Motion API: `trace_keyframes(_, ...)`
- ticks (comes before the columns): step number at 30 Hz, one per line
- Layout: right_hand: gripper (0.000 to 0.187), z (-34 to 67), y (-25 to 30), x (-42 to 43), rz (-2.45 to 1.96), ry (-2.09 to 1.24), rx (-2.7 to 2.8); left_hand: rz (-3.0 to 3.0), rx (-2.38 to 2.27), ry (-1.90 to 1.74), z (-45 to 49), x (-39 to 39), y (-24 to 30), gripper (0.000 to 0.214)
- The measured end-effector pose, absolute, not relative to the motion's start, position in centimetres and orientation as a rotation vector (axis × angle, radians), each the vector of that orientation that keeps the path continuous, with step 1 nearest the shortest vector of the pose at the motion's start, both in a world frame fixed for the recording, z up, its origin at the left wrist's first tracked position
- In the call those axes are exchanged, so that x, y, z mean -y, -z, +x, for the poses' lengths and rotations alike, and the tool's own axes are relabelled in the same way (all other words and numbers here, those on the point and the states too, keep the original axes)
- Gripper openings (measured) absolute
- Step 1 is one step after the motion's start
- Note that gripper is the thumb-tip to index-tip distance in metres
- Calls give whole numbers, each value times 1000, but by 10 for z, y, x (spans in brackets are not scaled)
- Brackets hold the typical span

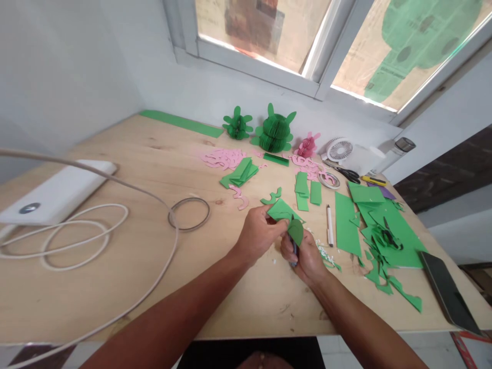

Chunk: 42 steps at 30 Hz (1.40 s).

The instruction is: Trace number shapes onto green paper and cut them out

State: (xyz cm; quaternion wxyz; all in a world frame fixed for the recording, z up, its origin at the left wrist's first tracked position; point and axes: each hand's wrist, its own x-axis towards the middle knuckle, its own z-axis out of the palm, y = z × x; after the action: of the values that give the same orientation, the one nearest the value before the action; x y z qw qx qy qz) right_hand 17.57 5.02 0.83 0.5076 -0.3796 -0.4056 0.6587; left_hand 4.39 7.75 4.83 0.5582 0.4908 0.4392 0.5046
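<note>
My left hand [255, 233] is closed on a folded piece of green paper [283, 209], pinching it between thumb and fingers above the table. My right hand [309, 259] grips a pair of scissors [294, 251], and its fingers hide most of the handles. The scissor tips are at the paper's right edge, where a rounded flap [295, 233] bends down over the blades. Just behind the hands lies a wavy green cutout [272, 196]. Small white and green snippets [326, 256] lie to the right of my right hand.
Green sheets [348, 225] and scraps, with another pair of scissors [391, 237] on them, fill the right side beside a dark tablet [449, 292]. A white pen [329, 225] lies nearer. Honeycomb paper figures [274, 133] stand along the wall. Cables [169, 266] and a white device [61, 189] occupy the left.
</note>
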Motion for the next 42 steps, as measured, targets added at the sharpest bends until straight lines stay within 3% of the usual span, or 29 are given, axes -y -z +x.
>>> trace_keyframes(42, 45, 175, -7, -50, -994, -1567, 913, 1120, -1085, -1171, 45, -77, -50, 10)
